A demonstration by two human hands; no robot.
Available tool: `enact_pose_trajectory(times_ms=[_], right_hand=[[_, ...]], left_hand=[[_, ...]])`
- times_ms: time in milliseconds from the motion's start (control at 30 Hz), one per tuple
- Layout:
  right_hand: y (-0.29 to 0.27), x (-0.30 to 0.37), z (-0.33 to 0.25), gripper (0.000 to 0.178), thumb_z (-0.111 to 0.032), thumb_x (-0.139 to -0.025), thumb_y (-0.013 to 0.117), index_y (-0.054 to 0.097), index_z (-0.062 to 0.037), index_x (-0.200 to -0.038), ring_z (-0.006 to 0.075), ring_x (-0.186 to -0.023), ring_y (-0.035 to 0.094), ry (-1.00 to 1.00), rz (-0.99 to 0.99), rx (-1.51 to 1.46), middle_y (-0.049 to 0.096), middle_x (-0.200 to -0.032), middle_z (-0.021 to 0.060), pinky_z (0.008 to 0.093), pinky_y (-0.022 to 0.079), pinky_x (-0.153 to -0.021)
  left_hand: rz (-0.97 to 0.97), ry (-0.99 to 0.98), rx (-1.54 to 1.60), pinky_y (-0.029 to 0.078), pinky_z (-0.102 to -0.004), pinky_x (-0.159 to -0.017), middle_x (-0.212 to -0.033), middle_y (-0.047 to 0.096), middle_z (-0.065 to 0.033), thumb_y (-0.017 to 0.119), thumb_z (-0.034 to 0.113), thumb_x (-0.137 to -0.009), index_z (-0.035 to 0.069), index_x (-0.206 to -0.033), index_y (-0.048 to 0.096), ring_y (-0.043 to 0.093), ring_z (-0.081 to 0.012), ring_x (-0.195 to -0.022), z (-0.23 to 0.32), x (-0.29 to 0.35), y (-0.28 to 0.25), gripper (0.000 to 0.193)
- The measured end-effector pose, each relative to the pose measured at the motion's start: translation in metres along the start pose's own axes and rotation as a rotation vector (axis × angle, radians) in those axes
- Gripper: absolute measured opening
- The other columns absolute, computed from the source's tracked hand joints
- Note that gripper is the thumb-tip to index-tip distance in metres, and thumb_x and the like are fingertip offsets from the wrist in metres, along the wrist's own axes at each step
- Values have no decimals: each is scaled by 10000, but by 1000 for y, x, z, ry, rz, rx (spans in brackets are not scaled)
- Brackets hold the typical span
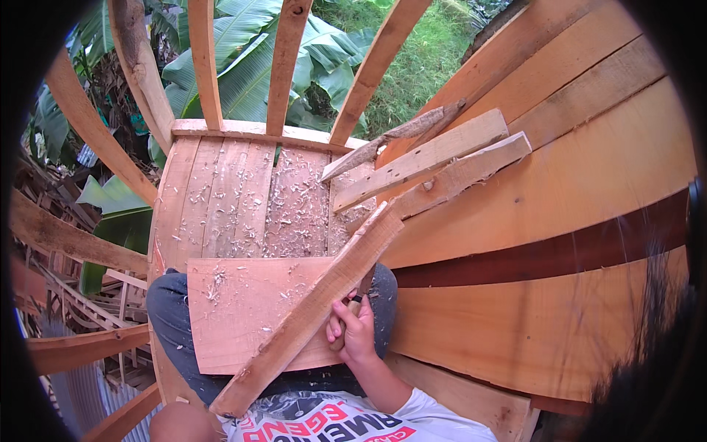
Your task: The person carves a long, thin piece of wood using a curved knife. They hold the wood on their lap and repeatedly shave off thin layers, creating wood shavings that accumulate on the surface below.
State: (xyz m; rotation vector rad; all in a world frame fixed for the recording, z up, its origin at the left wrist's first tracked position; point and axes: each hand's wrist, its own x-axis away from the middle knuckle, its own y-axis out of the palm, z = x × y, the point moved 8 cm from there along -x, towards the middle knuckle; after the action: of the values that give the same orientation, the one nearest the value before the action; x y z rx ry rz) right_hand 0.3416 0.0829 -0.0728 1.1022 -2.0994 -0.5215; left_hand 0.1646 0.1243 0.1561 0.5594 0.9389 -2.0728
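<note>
My right hand [352, 328] is closed around a wooden-handled tool [337, 343]. A dark band shows by the fingers, and the tool's far end passes behind a long wooden strip [317, 302], so I cannot make out its kind. The strip slants from against my shirt up to the right, above a flat wooden board [236, 309] that rests across my lap. Pale shavings lie on the board. My left hand does not show; only a bare part of my left arm [184, 423] appears at the lower edge.
Ahead is a plank floor [243, 191] strewn with shavings, ending at a low rail [250, 132] with upright wooden slats. Several rough wood pieces [427, 158] lean at the right, by a wall of wide boards [530, 221]. Banana leaves [243, 74] grow beyond the slats.
</note>
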Motion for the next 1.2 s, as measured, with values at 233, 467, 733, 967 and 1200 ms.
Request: enact_pose_trajectory(times_ms=[233, 467, 733, 967, 1200], right_hand=[[6, 3, -4, 255, 9, -886, 561, 386, -145, -988, 101, -413, 432, 13, 62, 58, 474, -694, 20, 255, 397, -355], [3, 0, -6, 288, 3, -873, 590, 371, -132, -1002, 101, -418, 452, 7, 51, 12, 481, -701, 27, 260, 419, -350], [11, 2, 1, 254, 2, -894, 558, 381, -146, -1001, 94, -407, 439, 5, 19, 20, 492, -735, 27, 243, 404, -343], [3, -6, -4, 242, -3, -896, 554, 390, -152, -994, 86, -403, 424, -37, 22, 24, 501, -738, 22, 238, 396, -330], [17, 2, 2, 233, -17, -903, 544, 392, -150, -1019, 74, -398, 426, -37, 40, 102, 497, -714, 9, 222, 380, -323]], left_hand=[[-125, -19, -71, 467, -451, -763, -969, 580, -155, 675, 237, -833, 47, -1075, 573, 589, -275, -874, 4, -11, -2, 324], [-226, -7, -128, 473, -463, -773, -973, 588, -172, 664, 224, -842, 34, -1074, 577, 598, -286, -883, 3, -23, -4, 312], [-290, -9, -192, 480, -477, -784, -978, 597, -192, 652, 208, -853, 18, -1073, 582, 608, -298, -893, 3, -30, -5, 299], [-217, -17, -127, 486, -489, -794, -983, 605, -209, 642, 194, -862, 4, -1072, 586, 616, -309, -902, 4, -41, -20, 289], [294, -2, 694, 492, -501, -804, -987, 613, -226, 631, 181, -872, -10, -1071, 590, 625, -320, -911, 14, -38, -65, 279]])
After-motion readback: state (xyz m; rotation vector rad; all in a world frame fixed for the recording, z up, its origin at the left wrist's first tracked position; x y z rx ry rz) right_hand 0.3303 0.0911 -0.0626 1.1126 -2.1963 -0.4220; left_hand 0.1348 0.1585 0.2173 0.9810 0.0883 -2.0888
